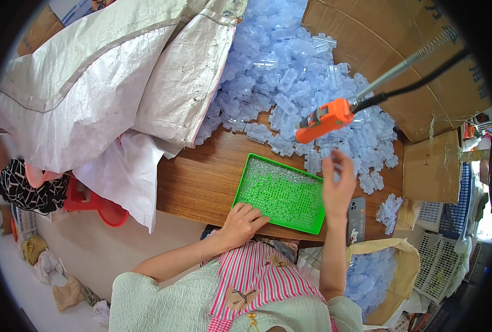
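A shallow green tray (279,222) lies on the wooden table in front of me, its pitted floor holding many tiny shiny pieces, thickest along the far side. At its near left corner, my left hand (239,226) has curled fingers closed on the rim. My right hand (338,185) is raised over the tray's right side, fingers bent and apart, with nothing visible in it. Just above it hangs an orange power screwdriver (326,119) on a coiled spring and black cable, apart from the fingers. Beyond the tray spreads a large heap of clear bluish plastic parts (290,72).
A white woven sack (102,72) drapes across the far left. Cardboard (390,61) walls the heap at right. A phone (356,220) and a small pile of clear parts (389,213) lie right of the tray. An open sack (406,265) of clear parts stands below. Another person's patterned sleeve (27,188) shows at left.
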